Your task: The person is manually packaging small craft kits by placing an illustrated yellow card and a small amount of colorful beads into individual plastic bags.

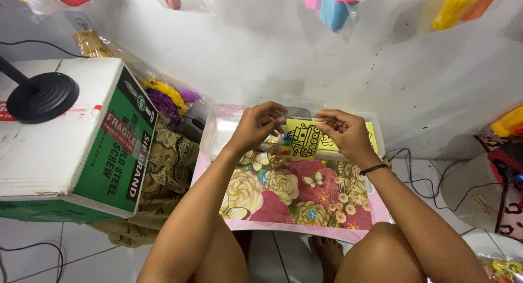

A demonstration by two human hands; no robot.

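Two hands, the left hand (255, 126) and right hand (344, 131), are each keeping a pinching grip on a yellow card (303, 139) at centre frame, holding it above the floral surface (305, 198), with more yellow cards (372, 134) lying in the clear tray (218, 131) behind.

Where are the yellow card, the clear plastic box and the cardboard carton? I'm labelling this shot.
yellow card (303, 139), head view, on its black drawing.
clear plastic box (218, 131), head view, left wall.
cardboard carton (60, 146), head view, white top face.
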